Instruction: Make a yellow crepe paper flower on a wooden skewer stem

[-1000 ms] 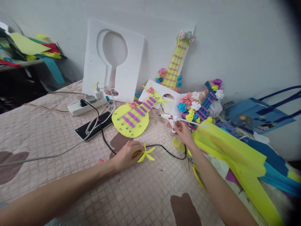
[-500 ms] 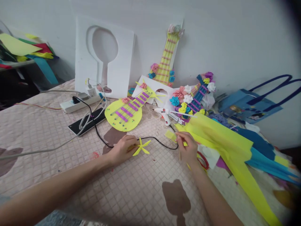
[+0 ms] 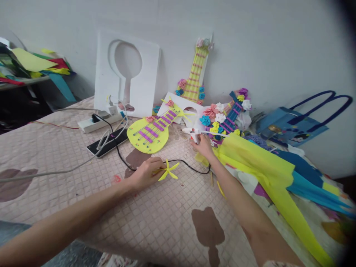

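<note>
My left hand [image 3: 150,172] is closed on the thin stem of a yellow paper flower [image 3: 168,170], whose narrow petals spread out to the right of my fingers. Farther out, my right hand [image 3: 203,144] reaches the handle of a white glue gun [image 3: 191,131], with its fingers bent around it. The gun's nozzle points left, and a white glue stick extends from its back. Between my hands and beyond them lies a yellow paper guitar [image 3: 148,135] with purple bars and strings. A small wooden stick [image 3: 211,179] rests below my right wrist.
A power strip [image 3: 97,122] and black phone [image 3: 107,142] lie left under cables. A white cut-out board [image 3: 147,81] leans on the wall. Flower-covered guitars [image 3: 233,113] stand behind. Yellow crepe paper [image 3: 256,154] and a blue bag [image 3: 292,124] are at right.
My right hand has moved forward from the table to the glue gun's handle, leaving the small stick on the table. My left hand keeps the flower. The view has shifted slightly.
</note>
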Demonstrator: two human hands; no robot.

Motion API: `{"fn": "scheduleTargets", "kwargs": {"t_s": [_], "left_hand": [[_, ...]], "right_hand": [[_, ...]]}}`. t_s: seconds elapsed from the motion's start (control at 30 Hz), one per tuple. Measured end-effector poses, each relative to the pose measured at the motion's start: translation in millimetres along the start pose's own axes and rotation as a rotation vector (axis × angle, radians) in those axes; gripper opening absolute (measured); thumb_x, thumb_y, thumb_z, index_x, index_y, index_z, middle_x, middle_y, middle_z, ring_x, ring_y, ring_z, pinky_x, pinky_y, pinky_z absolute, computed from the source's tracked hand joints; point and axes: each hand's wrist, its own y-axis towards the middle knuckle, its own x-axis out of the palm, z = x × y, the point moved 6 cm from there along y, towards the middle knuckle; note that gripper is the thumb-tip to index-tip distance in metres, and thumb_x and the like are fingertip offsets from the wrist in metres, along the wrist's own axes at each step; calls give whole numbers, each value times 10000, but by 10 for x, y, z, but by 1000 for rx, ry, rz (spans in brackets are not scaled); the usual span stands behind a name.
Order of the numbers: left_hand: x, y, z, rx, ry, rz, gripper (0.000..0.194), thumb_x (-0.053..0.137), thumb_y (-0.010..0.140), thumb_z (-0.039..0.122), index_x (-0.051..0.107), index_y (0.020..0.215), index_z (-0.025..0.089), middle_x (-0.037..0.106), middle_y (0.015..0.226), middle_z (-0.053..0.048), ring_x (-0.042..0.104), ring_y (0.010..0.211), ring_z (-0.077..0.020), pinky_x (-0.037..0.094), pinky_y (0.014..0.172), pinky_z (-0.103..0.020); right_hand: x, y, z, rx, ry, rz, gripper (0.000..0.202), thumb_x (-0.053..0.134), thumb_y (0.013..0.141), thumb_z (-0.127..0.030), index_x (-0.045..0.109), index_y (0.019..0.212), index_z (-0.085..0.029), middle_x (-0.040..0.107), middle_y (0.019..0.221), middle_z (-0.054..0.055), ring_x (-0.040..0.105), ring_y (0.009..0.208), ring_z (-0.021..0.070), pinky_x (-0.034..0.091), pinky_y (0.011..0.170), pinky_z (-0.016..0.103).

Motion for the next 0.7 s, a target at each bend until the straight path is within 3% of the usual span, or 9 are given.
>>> {"fn": "scheduleTargets", "kwargs": {"t_s": [0.07, 0.17, 0.27, 0.3, 0.33, 0.4, 0.43, 0.53, 0.7], "left_hand": [[-16, -9, 43, 20, -16, -30, 173, 451, 898, 200, 597, 825, 145, 603, 770, -55, 555, 717, -125, 437, 680, -231], [-149, -7, 10, 9, -114, -69, 174, 468, 891, 213, 614, 829, 140, 619, 783, -55, 561, 719, -125, 441, 697, -246], [-403, -5, -355, -234, -432, -64, 113, 590, 821, 243, 628, 811, 137, 644, 794, -42, 582, 727, -124, 454, 680, -232], [-497, -23, -550, -378, -588, -14, 115, 650, 770, 241, 629, 793, 131, 644, 775, -33, 583, 699, -117, 461, 659, -223], [-609, -64, -770, -545, -730, 114, 130, 692, 725, 230, 629, 765, 124, 643, 756, -28, 581, 671, -109, 466, 637, -213], [-827, -227, -1170, -842, -954, 541, 143, 728, 670, 175, 637, 768, 122, 649, 797, -31, 596, 687, -100, 486, 651, -199], [-881, -264, -1272, -890, -974, 617, 130, 705, 697, 183, 636, 795, 132, 646, 824, -30, 595, 679, -90, 492, 641, -194], [-907, -303, -1376, -957, -1013, 667, 107, 683, 705, 151, 634, 797, 130, 633, 840, -39, 594, 650, -90, 508, 612, -211], [-852, -300, -1301, -971, -1066, 668, 95, 674, 717, 137, 643, 806, 125, 632, 885, -56, 601, 677, -101, 513, 611, -225]], "right_hand": [[118, 204, 13, 18, 13, -72, 355, 660, 658, -401, 644, 864, -112, 669, 807, 118, 600, 812, 256, 457, 743, 357], [186, 294, -57, 12, 53, -141, 366, 582, 721, -429, 651, 865, -100, 677, 757, 100, 613, 751, 239, 456, 688, 327], [173, 194, -245, -34, 118, -226, 415, 522, 766, -469, 646, 913, -101, 684, 810, 92, 615, 774, 233, 463, 697, 324], [174, 139, -330, -55, 144, -275, 419, 526, 767, -478, 645, 928, -110, 685, 821, 82, 615, 764, 222, 467, 689, 315], [186, 79, -419, -75, 170, -339, 413, 545, 760, -482, 647, 933, -121, 685, 817, 70, 613, 739, 210, 471, 668, 304], [231, -34, -599, -107, 206, -463, 389, 576, 750, -481, 653, 912, -136, 680, 772, 51, 606, 683, 193, 470, 620, 287], [264, -81, -684, -120, 218, -518, 372, 589, 746, -474, 659, 893, -139, 677, 747, 46, 603, 665, 191, 468, 604, 283], [383, -157, -896, -156, 247, -628, 335, 596, 755, -436, 663, 914, -148, 686, 784, 45, 616, 713, 204, 476, 637, 291], [561, -142, -1059, -200, 271, -691, 330, 606, 760, -368, 648, 1010, -158, 698, 927, 51, 628, 832, 234, 480, 753, 332]]}}
